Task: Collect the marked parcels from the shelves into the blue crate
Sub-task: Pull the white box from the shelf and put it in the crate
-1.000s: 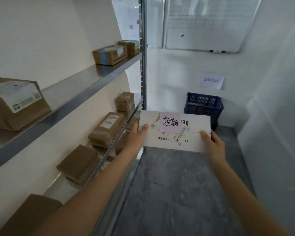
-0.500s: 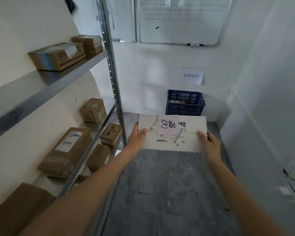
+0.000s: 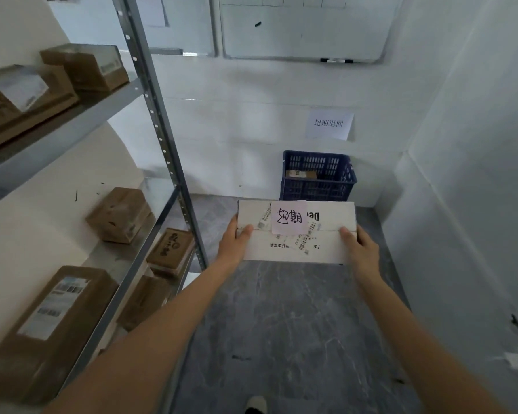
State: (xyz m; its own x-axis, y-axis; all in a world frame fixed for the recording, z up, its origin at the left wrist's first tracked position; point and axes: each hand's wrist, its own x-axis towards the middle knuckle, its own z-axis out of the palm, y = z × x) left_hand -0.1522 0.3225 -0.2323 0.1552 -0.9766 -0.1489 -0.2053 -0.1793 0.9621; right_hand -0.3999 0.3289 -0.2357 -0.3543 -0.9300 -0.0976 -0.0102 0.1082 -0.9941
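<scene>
A flat white parcel (image 3: 329, 243) with barcode stickers and a pink handwritten note (image 3: 288, 217) is held out in front of me at mid-height. My left hand (image 3: 235, 243) grips its left end, thumb on top. My right hand (image 3: 361, 245) grips its right end the same way. The blue crate (image 3: 319, 176) stands on the floor against the far wall, just beyond the parcel, and a brown parcel (image 3: 300, 174) lies inside it.
A metal shelf rack (image 3: 162, 138) runs along the left wall with several brown cardboard parcels (image 3: 120, 213) on its levels. A paper sign (image 3: 329, 124) hangs above the crate and a whiteboard (image 3: 299, 28) above that. A white wall closes the right side; the floor (image 3: 293, 324) is grey.
I have walked forward along the rack carrying the white parcel in both hands. The blue crate is nearer and larger in view; shelf parcels have slid back on the left.
</scene>
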